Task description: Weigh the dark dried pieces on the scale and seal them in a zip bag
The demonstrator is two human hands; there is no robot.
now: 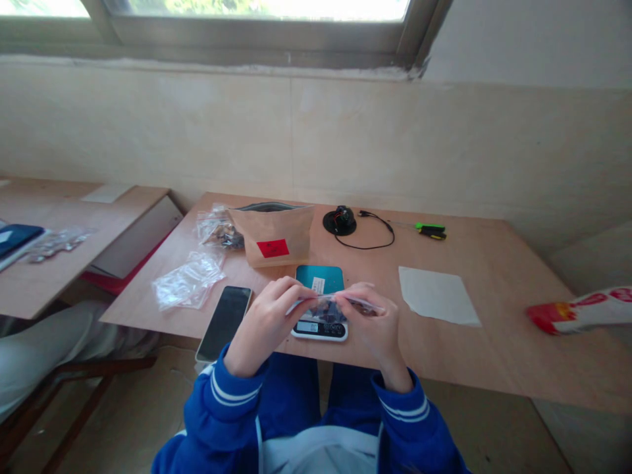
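Observation:
Above a small digital scale [320, 280], a clear zip bag [326, 309] with dark pieces in it is stretched between my two hands. My left hand [274, 315] pinches the bag's top edge at its left end. Thumb and fingers of my right hand [374, 322] are closed on the same edge further right. The scale's display reads about 0.0, and the bag hides part of its platform. Just behind the scale stands an open brown paper pouch [276, 230] with a red label. A dark-screened phone [226, 322] lies left of my left hand.
Empty clear bags [190, 282] and a filled bag [222, 234] lie to the left. A black round stand [340, 222] with a cable, a green-and-black-handled tool [432, 230], a white sheet [438, 296] and a red-and-white packet [577, 311] are further right. A neighbour's leg [64, 349] shows at left.

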